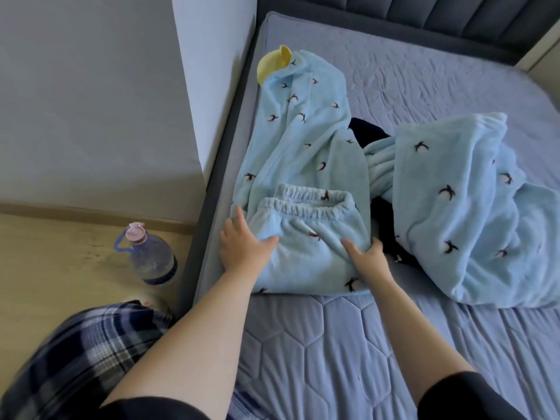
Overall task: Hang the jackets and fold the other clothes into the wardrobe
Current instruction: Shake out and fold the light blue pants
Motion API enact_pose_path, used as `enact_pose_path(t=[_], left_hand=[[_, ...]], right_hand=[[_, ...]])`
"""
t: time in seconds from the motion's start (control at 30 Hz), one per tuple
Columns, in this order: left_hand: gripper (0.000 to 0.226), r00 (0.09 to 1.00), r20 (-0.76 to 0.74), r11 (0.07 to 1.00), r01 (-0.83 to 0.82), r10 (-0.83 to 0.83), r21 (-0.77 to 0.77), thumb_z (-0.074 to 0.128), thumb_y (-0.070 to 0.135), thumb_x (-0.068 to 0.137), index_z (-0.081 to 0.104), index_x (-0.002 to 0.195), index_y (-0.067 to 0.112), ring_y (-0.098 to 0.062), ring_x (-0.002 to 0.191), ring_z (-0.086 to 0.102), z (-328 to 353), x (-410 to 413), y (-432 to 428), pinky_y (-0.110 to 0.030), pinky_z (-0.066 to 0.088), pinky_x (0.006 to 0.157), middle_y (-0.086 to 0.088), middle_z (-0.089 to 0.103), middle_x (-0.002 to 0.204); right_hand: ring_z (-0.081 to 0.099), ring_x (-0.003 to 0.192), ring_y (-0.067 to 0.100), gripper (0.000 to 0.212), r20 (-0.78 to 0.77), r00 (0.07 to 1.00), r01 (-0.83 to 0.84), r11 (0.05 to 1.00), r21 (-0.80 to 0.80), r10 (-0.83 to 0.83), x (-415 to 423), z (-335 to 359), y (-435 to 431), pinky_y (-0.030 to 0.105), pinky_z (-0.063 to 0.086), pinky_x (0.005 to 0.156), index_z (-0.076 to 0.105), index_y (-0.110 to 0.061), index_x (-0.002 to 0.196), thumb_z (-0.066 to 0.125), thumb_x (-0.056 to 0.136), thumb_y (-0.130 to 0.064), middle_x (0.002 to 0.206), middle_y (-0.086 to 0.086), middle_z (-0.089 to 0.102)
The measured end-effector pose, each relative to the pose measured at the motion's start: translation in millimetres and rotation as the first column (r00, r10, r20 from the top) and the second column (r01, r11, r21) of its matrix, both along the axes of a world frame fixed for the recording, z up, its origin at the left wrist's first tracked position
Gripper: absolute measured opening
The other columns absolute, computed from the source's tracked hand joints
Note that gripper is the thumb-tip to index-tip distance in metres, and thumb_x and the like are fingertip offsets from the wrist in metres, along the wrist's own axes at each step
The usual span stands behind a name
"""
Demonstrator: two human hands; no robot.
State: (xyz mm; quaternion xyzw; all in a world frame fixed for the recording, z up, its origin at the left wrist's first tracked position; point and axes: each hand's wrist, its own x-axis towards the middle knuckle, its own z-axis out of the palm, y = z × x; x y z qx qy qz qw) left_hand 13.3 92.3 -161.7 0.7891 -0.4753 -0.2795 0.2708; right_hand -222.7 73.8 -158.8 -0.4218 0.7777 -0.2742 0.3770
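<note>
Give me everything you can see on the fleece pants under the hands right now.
The pants are pale blue fleece with small dark bird motifs and a gathered elastic waistband that faces away from the person. They lie folded on the mattress near its left edge, over the lower part of a matching top. The left hand rests flat on their left side; the right hand presses their right edge, fingers spread.

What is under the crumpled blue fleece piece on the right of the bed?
A dark garment pokes out from beneath the crumpled fleece piece, lying on the mattress. How far it extends, and what kind of garment it is, is hidden by the fleece.
</note>
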Motion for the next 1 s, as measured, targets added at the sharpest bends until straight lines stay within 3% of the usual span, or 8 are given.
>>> enact_pose_path(t=[0.17, 0.27, 0.37, 0.57, 0.7, 0.8, 0.87, 1.0], left_hand=[[0.103, 0.978, -0.193, 0.981, -0.047, 0.084, 0.190, 0.075, 0.043, 0.073, 0.013, 0.151, 0.020, -0.031, 0.135, 0.034, 3.2, 10.8, -4.8, -0.044, 0.037, 0.102, -0.012, 0.030, 0.150], [0.080, 0.998, -0.058, 0.998, -0.001, 0.005, 0.070, 0.069, 0.029, 0.078, 0.028, 0.145, 0.017, -0.029, 0.121, 0.049, 6.2, 13.5, -0.1, -0.034, 0.042, 0.080, -0.009, 0.046, 0.137], [0.086, 0.996, 0.041, 0.993, 0.080, -0.084, 0.085, 0.065, 0.029, 0.082, 0.013, 0.151, 0.023, -0.030, 0.115, 0.052, 9.7, 9.3, 6.3, -0.033, 0.039, 0.072, -0.010, 0.048, 0.133], [0.044, 0.948, -0.314, 0.919, 0.165, -0.048, 0.357, 0.069, 0.022, 0.076, 0.052, 0.114, 0.006, -0.023, 0.086, 0.058, 24.6, 12.4, 12.7, -0.028, 0.040, 0.062, -0.010, 0.060, 0.104], [0.005, 0.806, -0.583, 0.570, 0.530, -0.107, 0.628, 0.066, 0.012, 0.083, 0.062, 0.082, 0.008, -0.014, 0.050, 0.063, 19.4, 0.9, 41.8, -0.022, 0.050, 0.044, -0.003, 0.066, 0.060], [0.011, 0.723, -0.647, 0.149, 0.686, -0.242, 0.712, 0.064, 0.022, 0.089, 0.063, 0.087, 0.011, -0.010, 0.058, 0.066, 9.7, -7.9, 62.4, -0.020, 0.055, 0.053, -0.001, 0.069, 0.065], [0.025, 0.677, -0.675, 0.042, 0.715, -0.294, 0.698, 0.058, 0.036, 0.093, 0.064, 0.094, 0.012, -0.013, 0.072, 0.069, 12.6, -6.1, 63.5, -0.020, 0.055, 0.062, -0.002, 0.073, 0.078], [0.079, 0.761, -0.581, 0.321, 0.648, -0.288, 0.691, 0.061, 0.071, 0.067, 0.060, 0.111, 0.006, -0.022, 0.087, 0.069, 25.7, 11.2, 45.5, -0.030, 0.055, 0.072, -0.011, 0.071, 0.102]], right_hand=[[0.061, 0.097, 0.023, 0.063, 0.029, 0.994, -0.110, 0.980, 0.165, 0.107, -18.7, 6.1, -12.1, 0.037, 0.050, 0.087, 0.058, -0.008, 0.118, 0.078, 0.072, -0.045, 0.108, 0.007, 0.066], [0.065, 0.085, 0.020, 0.043, 0.027, 0.983, -0.183, 0.954, 0.237, 0.181, -23.2, 14.2, -13.5, 0.034, 0.053, 0.075, 0.064, -0.010, 0.096, 0.080, 0.069, -0.039, 0.089, 0.004, 0.069], [0.066, 0.081, 0.020, 0.039, 0.011, 0.983, -0.183, 0.960, 0.210, 0.185, -22.9, 18.7, -12.8, 0.031, 0.053, 0.069, 0.064, -0.013, 0.089, 0.080, 0.063, -0.038, 0.085, 0.004, 0.070], [0.065, 0.080, 0.018, 0.034, -0.064, 0.962, -0.238, 0.927, 0.291, 0.267, -33.3, 18.7, 1.4, 0.029, 0.051, 0.065, 0.063, -0.012, 0.088, 0.077, 0.067, -0.035, 0.085, 0.003, 0.069], [0.064, 0.090, 0.018, 0.035, -0.171, 0.808, -0.393, 0.732, 0.557, 0.564, -66.8, 32.3, 15.3, 0.034, 0.052, 0.081, 0.067, -0.015, 0.098, 0.073, 0.073, -0.039, 0.097, 0.002, 0.068], [0.062, 0.108, 0.025, 0.045, 0.024, 0.729, -0.450, 0.452, 0.770, 0.684, -87.4, 32.1, 35.4, 0.041, 0.050, 0.097, 0.064, -0.012, 0.120, 0.074, 0.080, -0.028, 0.116, 0.008, 0.066], [0.060, 0.113, 0.030, 0.051, 0.124, 0.785, -0.448, 0.420, 0.789, 0.607, -92.4, 30.7, 42.4, 0.047, 0.050, 0.096, 0.060, -0.011, 0.125, 0.078, 0.079, -0.021, 0.122, 0.012, 0.063], [0.058, 0.097, 0.019, 0.059, -0.243, 0.687, -0.460, 0.668, 0.585, 0.685, -79.6, 49.9, 23.6, 0.030, 0.048, 0.081, 0.056, -0.011, 0.119, 0.070, 0.079, -0.052, 0.113, 0.003, 0.060]])
